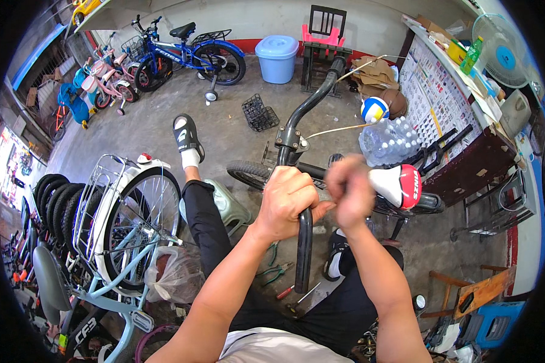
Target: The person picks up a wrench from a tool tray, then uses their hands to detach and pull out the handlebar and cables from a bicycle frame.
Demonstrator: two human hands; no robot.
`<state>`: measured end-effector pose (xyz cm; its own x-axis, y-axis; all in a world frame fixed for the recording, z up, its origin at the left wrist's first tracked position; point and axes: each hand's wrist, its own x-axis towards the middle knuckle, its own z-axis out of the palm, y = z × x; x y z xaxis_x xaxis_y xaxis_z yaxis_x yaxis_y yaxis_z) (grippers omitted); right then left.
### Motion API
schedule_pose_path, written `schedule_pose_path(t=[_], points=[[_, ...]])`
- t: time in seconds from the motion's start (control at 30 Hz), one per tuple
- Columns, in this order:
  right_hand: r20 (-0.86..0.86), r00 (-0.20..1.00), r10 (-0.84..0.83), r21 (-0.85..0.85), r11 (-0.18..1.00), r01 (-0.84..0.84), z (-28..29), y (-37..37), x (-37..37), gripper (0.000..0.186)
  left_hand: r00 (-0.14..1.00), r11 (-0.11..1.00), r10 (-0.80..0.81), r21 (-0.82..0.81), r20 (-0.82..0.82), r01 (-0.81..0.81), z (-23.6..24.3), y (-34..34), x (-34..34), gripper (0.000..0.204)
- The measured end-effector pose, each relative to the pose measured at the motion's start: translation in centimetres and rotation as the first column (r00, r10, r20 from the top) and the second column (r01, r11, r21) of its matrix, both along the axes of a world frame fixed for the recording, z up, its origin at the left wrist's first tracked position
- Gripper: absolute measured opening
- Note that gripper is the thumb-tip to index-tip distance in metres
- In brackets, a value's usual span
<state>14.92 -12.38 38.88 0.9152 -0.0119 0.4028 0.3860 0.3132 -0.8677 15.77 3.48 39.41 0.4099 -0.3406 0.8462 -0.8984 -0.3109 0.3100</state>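
A black bicycle handlebar (306, 257) crosses the middle of the view, one end toward me and the other curving away. My left hand (287, 202) is wrapped round its near part, just below the stem clamp (289, 139). Close to the right of it, my right hand (350, 190) is raised with bent fingers, smeared by motion; whether anything is in it is hidden by the blur. The bicycle's white and red saddle (396, 186) lies beyond the right hand. A thin pale cable (339, 129) runs out from near the clamp.
Pliers (277, 272) and screwdrivers (284, 293) lie on the floor between my legs. A light blue bicycle (112, 296) stands close on the left. Bottles in plastic wrap (389, 142), a ball (374, 109) and a black wire basket (260, 113) are farther off.
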Motion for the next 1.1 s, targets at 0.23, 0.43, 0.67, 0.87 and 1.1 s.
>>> schedule_pose_path(t=[0.23,0.43,0.67,0.87,1.1], points=[[-0.172,0.956,0.238,0.246,0.950,-0.192,1.9,-0.6,-0.3,0.050,0.999,1.000,-0.009,0.028,-0.039,0.011,0.2,1.1,-0.6,0.041],[-0.100,0.994,0.041,-0.111,0.992,-0.052,-3.0,0.5,0.7,0.051,1.000,1.000,-0.027,0.010,-0.008,0.027,-0.2,0.5,-0.4,0.040],[-0.066,0.946,0.316,0.368,0.889,-0.272,2.0,-0.7,0.1,0.051,0.999,0.999,-0.036,0.020,-0.035,0.037,0.3,1.0,-0.3,0.038],[-0.329,0.944,0.034,0.140,0.990,0.013,-2.4,2.7,1.6,0.047,1.000,0.999,-0.025,0.041,-0.008,0.025,-0.3,0.5,0.1,0.036],[-0.014,0.981,0.192,0.267,0.946,-0.181,0.4,0.2,0.4,0.050,0.995,0.996,-0.051,0.068,-0.086,0.057,0.4,1.2,-0.8,0.034]])
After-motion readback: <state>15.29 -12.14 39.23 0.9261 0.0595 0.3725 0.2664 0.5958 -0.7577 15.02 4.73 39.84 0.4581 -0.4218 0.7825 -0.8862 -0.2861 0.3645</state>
